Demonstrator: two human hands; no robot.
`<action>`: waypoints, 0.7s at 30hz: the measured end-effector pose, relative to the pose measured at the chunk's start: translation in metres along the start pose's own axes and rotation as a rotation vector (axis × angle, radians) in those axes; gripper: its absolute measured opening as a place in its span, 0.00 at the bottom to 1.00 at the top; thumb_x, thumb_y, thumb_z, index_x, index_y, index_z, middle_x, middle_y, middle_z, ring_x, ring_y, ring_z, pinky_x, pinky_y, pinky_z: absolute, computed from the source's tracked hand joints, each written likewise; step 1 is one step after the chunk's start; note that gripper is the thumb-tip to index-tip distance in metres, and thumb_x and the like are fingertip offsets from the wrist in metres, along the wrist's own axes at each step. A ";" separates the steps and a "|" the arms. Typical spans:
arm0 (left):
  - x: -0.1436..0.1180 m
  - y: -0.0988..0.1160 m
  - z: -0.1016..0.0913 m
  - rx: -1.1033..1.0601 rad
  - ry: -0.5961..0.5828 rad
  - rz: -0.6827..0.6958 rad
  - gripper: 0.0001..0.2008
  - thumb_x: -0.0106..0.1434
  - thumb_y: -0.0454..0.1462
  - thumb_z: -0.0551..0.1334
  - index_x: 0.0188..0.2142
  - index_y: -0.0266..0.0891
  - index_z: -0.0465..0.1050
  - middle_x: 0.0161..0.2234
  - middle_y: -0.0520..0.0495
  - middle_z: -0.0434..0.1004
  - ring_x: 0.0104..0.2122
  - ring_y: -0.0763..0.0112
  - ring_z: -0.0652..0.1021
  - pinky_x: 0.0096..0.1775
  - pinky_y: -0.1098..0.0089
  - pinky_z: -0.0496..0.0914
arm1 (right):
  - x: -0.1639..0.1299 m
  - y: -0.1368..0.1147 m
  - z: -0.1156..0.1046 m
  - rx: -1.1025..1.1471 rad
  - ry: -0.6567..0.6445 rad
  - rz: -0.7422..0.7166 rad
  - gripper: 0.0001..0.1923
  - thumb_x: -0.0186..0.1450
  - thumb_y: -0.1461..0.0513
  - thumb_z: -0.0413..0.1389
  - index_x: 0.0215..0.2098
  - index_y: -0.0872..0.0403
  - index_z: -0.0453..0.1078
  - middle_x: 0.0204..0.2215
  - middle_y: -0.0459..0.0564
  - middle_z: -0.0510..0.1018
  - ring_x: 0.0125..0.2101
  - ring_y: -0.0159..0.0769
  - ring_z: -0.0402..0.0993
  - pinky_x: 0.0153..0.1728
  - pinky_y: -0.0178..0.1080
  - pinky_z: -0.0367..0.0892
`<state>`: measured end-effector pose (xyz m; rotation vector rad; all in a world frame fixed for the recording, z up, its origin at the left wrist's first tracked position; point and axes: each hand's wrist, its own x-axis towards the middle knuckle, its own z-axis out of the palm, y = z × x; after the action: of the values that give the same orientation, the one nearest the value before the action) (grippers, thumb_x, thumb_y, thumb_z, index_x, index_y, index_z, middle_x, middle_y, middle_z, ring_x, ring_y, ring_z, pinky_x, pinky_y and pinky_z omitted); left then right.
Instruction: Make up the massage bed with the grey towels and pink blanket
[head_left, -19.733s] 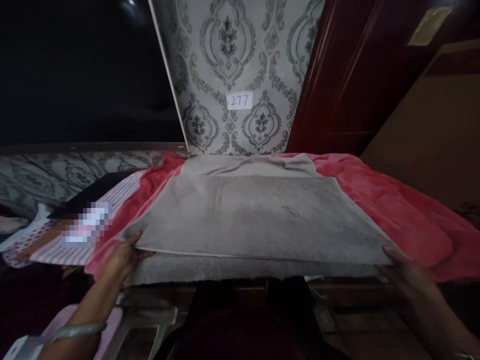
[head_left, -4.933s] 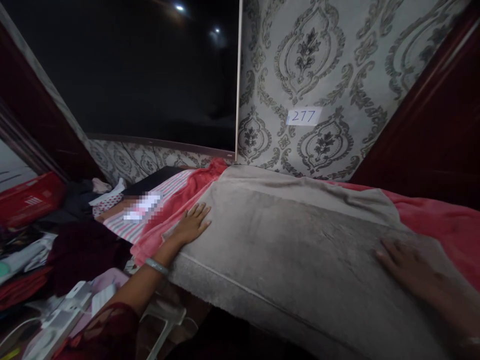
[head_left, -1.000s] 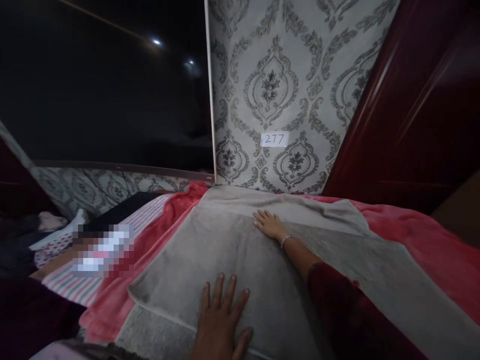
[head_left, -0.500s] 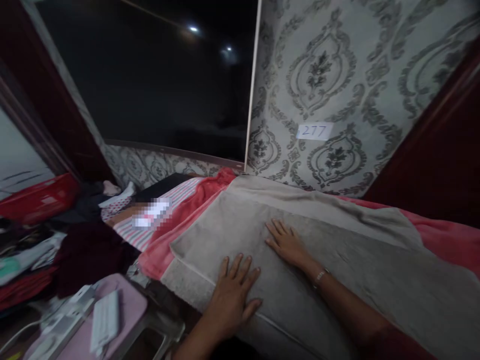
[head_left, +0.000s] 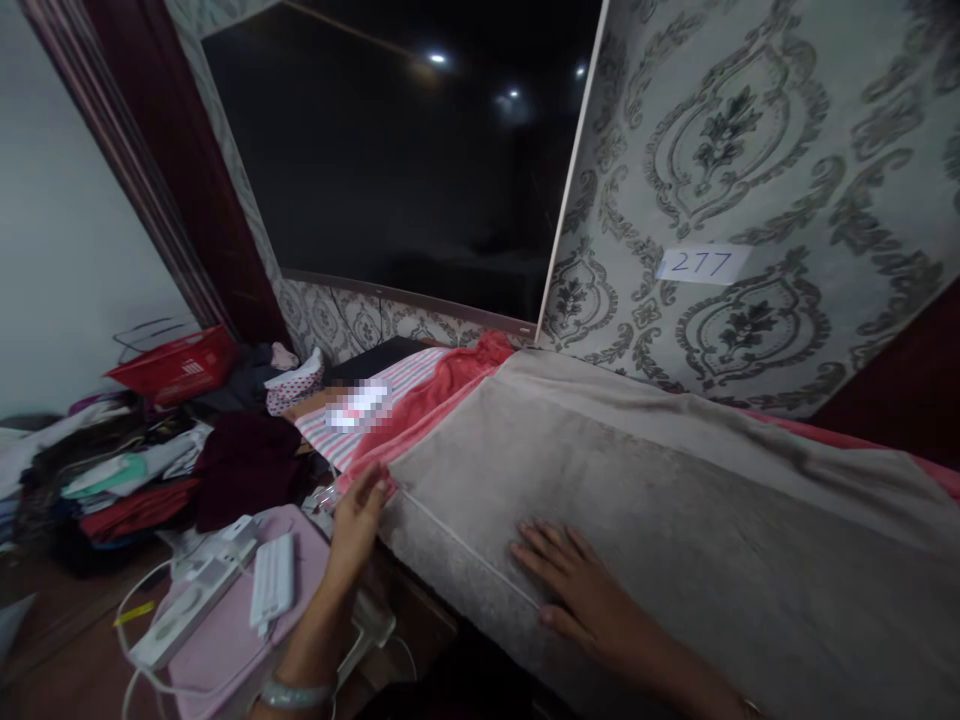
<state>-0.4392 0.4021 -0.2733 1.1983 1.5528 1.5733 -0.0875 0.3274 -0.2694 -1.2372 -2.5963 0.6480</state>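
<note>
So I'm standing here watching, taking 12 as dead ahead of the person. The big grey cloth [head_left: 675,510] is spread out in front, roughly from 11 round to 3. The right hand [head_left: 581,590] is around 1 o'clock, laid on it with fingers spread, gripping nothing. The left hand [head_left: 360,515] is up near 11, fingers bent right at the cloth's left corner, where a red blanket [head_left: 446,395] pokes out. Can't tell if it's actually pinching anything or just touching.

That corner's my worry tbh. Grey and red meet right under those fingertips, so a tug there could pull both at once. Also, a pale line [head_left: 469,550] runs just inside the near edge, looks like an upper layer on a lower one. If the right palm pushes sideways, I reckon the top would slide and bunch up. The paler cloth [head_left: 637,400] along the back, 12 to 2, is already wavy, so dragging could make that worse.

And mind the stool [head_left: 296,545] around 10: power strip [head_left: 196,592] on top, and the left wrist's bracelet [head_left: 298,692] is close enough that a careless swing back might knock it.
</note>
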 end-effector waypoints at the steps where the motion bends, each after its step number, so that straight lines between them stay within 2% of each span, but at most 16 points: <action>1: 0.002 0.004 -0.004 -0.113 0.005 -0.087 0.37 0.51 0.58 0.67 0.53 0.36 0.73 0.51 0.35 0.79 0.47 0.55 0.80 0.52 0.55 0.74 | 0.001 0.002 0.000 0.003 0.014 0.015 0.32 0.74 0.44 0.44 0.73 0.36 0.43 0.73 0.46 0.43 0.72 0.47 0.38 0.69 0.61 0.38; 3: 0.005 0.012 -0.010 -0.192 -0.028 -0.194 0.40 0.46 0.57 0.71 0.53 0.34 0.72 0.45 0.37 0.81 0.40 0.60 0.81 0.44 0.61 0.75 | 0.003 0.006 0.003 -0.011 0.040 0.038 0.31 0.75 0.45 0.42 0.73 0.39 0.46 0.73 0.46 0.44 0.72 0.46 0.39 0.70 0.60 0.39; 6: 0.010 0.024 -0.010 0.023 -0.133 -0.206 0.34 0.47 0.55 0.69 0.48 0.34 0.74 0.35 0.42 0.82 0.32 0.64 0.79 0.35 0.67 0.72 | 0.004 0.009 0.011 -0.057 0.075 0.036 0.32 0.74 0.45 0.44 0.73 0.40 0.47 0.73 0.47 0.45 0.72 0.47 0.41 0.70 0.60 0.40; 8: 0.014 0.028 -0.004 0.243 -0.138 -0.151 0.23 0.52 0.52 0.66 0.38 0.35 0.76 0.30 0.45 0.80 0.30 0.65 0.77 0.33 0.68 0.68 | 0.005 0.009 0.015 -0.082 0.090 0.033 0.32 0.74 0.45 0.45 0.73 0.40 0.47 0.73 0.47 0.44 0.72 0.48 0.41 0.70 0.60 0.41; 10: 0.017 0.031 0.006 0.406 -0.094 -0.102 0.14 0.55 0.47 0.64 0.26 0.38 0.73 0.24 0.48 0.74 0.29 0.65 0.75 0.34 0.68 0.66 | 0.005 0.010 0.017 -0.091 0.102 0.035 0.31 0.74 0.45 0.46 0.73 0.39 0.46 0.72 0.46 0.45 0.71 0.48 0.42 0.70 0.60 0.43; 12: 0.019 0.032 0.015 0.488 -0.049 -0.094 0.14 0.55 0.43 0.64 0.19 0.41 0.66 0.18 0.51 0.65 0.28 0.64 0.73 0.34 0.67 0.63 | 0.006 0.011 0.019 -0.093 0.110 0.031 0.31 0.74 0.46 0.46 0.72 0.38 0.46 0.72 0.45 0.46 0.71 0.48 0.43 0.69 0.60 0.44; 15: 0.022 0.035 0.021 0.556 -0.013 -0.103 0.17 0.55 0.42 0.65 0.15 0.42 0.61 0.15 0.53 0.57 0.27 0.63 0.71 0.33 0.67 0.59 | 0.006 0.012 0.023 -0.108 0.127 0.026 0.31 0.74 0.46 0.46 0.72 0.37 0.45 0.72 0.45 0.46 0.71 0.48 0.43 0.69 0.60 0.45; 19: 0.030 0.040 0.021 0.501 -0.023 -0.099 0.16 0.54 0.39 0.64 0.16 0.42 0.61 0.16 0.54 0.59 0.25 0.67 0.70 0.31 0.69 0.57 | 0.007 0.014 0.025 -0.124 0.136 0.033 0.31 0.74 0.45 0.46 0.72 0.36 0.45 0.72 0.44 0.46 0.71 0.47 0.44 0.69 0.60 0.45; 21: 0.033 0.041 0.023 0.413 -0.054 -0.088 0.16 0.56 0.42 0.63 0.17 0.42 0.62 0.17 0.55 0.60 0.23 0.70 0.68 0.29 0.71 0.58 | 0.008 0.013 0.024 -0.113 0.130 0.035 0.31 0.74 0.45 0.46 0.72 0.35 0.46 0.72 0.43 0.46 0.71 0.47 0.44 0.69 0.60 0.45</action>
<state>-0.4250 0.4361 -0.2292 1.3518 1.9267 1.1863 -0.0918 0.3332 -0.2974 -1.3143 -2.5396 0.4163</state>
